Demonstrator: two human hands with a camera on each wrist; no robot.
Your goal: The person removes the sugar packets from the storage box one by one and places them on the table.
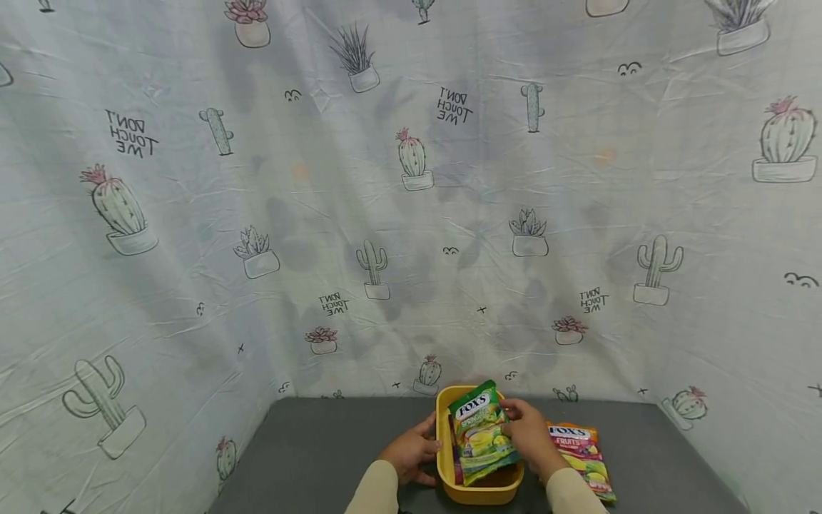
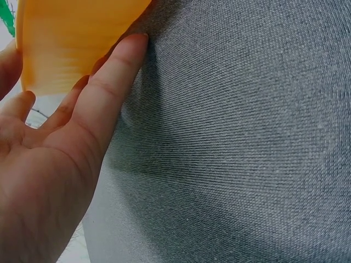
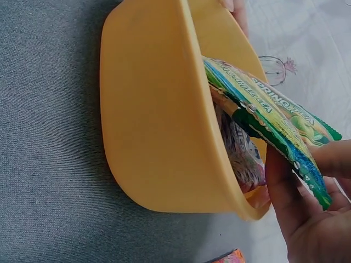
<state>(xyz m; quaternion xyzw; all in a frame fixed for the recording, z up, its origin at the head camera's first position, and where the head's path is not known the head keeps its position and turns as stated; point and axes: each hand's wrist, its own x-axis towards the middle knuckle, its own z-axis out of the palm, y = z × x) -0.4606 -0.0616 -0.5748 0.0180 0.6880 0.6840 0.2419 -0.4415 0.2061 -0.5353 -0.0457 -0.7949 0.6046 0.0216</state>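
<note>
A yellow plastic tub (image 1: pixel 480 494) stands on the dark table, and a green Fox's candy bag (image 1: pixel 478 432) leans half out of it. My right hand (image 1: pixel 531 435) pinches the green bag by its right edge, thumb on one face and fingers behind, as the right wrist view also shows. My left hand (image 1: pixel 411 451) rests against the tub's left side, its fingers fairly straight along the wall in the left wrist view. Inside the tub, under the green bag, lies another purplish packet (image 3: pixel 241 150), mostly hidden.
A red Fox's fruits candy bag (image 1: pixel 583 457) lies on the table right of the tub, partly behind my right forearm. The grey table (image 1: pixel 321 450) ends at a white curtain (image 1: pixel 449 285) printed with cacti, which hangs behind and at both sides.
</note>
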